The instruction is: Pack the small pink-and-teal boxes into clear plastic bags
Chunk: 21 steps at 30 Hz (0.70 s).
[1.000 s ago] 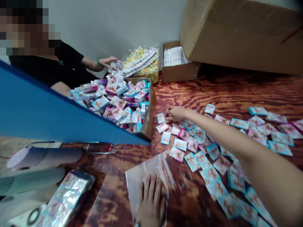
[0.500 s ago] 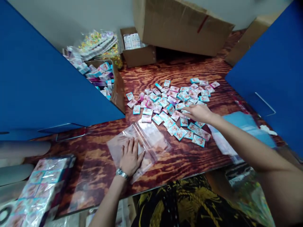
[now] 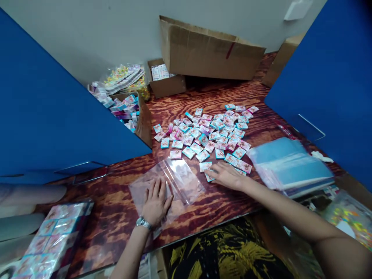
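My left hand [image 3: 154, 204] lies flat with fingers spread on a clear plastic bag [image 3: 186, 176] with a seal strip across it. A metal-band watch [image 3: 143, 223] is on that wrist. To the right, my right hand [image 3: 227, 176] rests palm down at the near edge of a spread of small boxes [image 3: 209, 146]. Its fingers are stretched out, with the tips touching a blue-edged box [image 3: 209, 177]; another box [image 3: 205, 166] lies just beyond them. These boxes are white with pink or blue edges and a hand picture. The right palm partly covers other boxes.
Blue panels [image 3: 58, 116] flank the table on both sides. A carton of small boxes [image 3: 144, 122], a small carton [image 3: 168, 86] and a large carton [image 3: 209, 54] stand behind. Stacked blue plastic bags [image 3: 293, 164] lie right; a wrapped block of boxes [image 3: 52, 236] lies left.
My right hand has come from the middle of the boxes toward me and slightly left, to their near edge. Several near boxes have shifted. My left hand stays on the bag; the view has tilted.
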Motion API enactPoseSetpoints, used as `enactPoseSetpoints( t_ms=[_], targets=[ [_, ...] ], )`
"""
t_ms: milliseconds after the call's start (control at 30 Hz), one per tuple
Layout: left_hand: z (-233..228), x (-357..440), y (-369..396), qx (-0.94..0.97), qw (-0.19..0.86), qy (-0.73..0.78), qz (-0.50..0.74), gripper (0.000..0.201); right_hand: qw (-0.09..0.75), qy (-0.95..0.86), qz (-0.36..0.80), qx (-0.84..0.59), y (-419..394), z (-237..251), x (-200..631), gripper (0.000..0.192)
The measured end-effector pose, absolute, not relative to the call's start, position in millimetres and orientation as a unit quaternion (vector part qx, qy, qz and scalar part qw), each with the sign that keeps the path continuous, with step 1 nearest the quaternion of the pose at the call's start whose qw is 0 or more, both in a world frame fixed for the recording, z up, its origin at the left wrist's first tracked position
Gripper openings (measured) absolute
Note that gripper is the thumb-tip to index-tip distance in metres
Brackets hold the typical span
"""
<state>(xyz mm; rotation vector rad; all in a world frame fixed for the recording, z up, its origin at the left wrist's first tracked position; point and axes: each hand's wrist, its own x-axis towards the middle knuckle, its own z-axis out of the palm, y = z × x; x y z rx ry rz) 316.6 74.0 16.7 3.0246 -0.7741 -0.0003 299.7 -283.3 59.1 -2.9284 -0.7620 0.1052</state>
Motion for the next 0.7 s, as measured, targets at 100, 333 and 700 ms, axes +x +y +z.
enactPoseSetpoints(
  t_ms=[100, 333, 700],
  targets=[
    [15.6, 315.7, 72.6, 0.970, 0.003, -0.242, -0.005, 0.063, 0.088, -0.142, -0.009, -0.986, -307.9, 75.6, 318.6, 0.052],
    [13.1, 314.1, 67.9, 0.976, 0.003, -0.217, 0.000, 0.063, 0.035, 0.028, 0.025, -0.999, -338.1, 65.9, 363.4, 0.051],
    [6.1, 311.6, 73.0, 0.974, -0.003, -0.223, 0.028, 0.061, 0.138, -0.177, 0.006, -0.974, -340.7, 56.6, 376.0, 0.060]
  ],
)
